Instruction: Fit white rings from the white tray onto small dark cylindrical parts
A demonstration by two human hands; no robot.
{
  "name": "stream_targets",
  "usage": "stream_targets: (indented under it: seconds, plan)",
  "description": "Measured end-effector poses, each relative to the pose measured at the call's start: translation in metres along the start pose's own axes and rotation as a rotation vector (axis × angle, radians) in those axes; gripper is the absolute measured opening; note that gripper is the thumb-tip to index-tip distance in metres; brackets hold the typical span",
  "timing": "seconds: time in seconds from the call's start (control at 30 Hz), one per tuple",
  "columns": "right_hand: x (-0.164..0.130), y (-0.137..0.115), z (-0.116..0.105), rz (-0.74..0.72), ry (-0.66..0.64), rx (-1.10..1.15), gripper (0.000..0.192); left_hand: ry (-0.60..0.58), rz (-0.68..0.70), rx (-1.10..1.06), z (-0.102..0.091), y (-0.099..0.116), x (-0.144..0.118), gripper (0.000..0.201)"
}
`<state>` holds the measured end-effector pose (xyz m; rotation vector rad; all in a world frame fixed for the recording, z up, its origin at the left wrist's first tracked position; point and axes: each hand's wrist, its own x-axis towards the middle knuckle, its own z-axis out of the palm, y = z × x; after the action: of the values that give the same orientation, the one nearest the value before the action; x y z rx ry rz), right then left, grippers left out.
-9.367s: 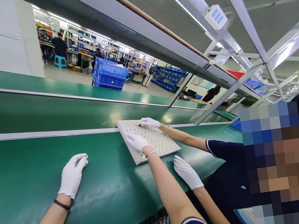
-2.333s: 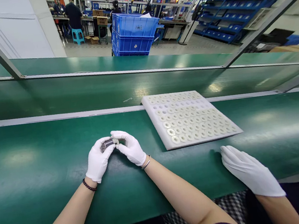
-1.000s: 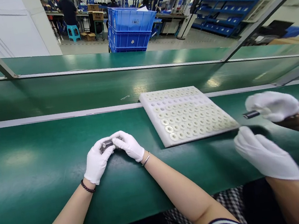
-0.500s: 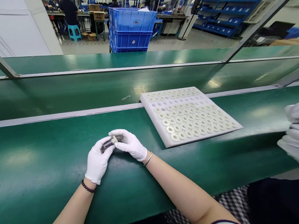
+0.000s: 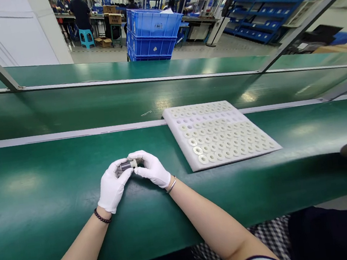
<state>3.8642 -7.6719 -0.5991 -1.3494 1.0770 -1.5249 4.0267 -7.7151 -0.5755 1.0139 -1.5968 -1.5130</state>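
tube (image 5: 126, 166) sits a touch more level than half a second ago, long axis running sideways. left hand (image 5: 112, 187) pinches its dark end, right hand (image 5: 152, 170) has fingertips closed on the pale collar (image 5: 135, 163). neither's nearer; tray (image 5: 187, 154) is off to the right.

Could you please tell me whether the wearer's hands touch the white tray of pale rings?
No, the white-gloved left hand and white-gloved right hand hold a small dark-and-pale cylindrical piece, away from the white tray.
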Motion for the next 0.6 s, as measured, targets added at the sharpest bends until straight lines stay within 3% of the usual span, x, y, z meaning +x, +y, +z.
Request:
stream_targets:
  seconds: [0.37,0.6]
  plan:
    - [0.0007,0.0001,0.0014,-0.021,0.011,0.025,0.036,0.007,0.008,0.037,0.0003,-0.0029,0.0001,0.04]
    - [0.0012,-0.0036,0.0039,0.161,-0.016,0.119,0.051,0.037,0.068,0.082,-0.0008,-0.0025,0.0005,0.035]
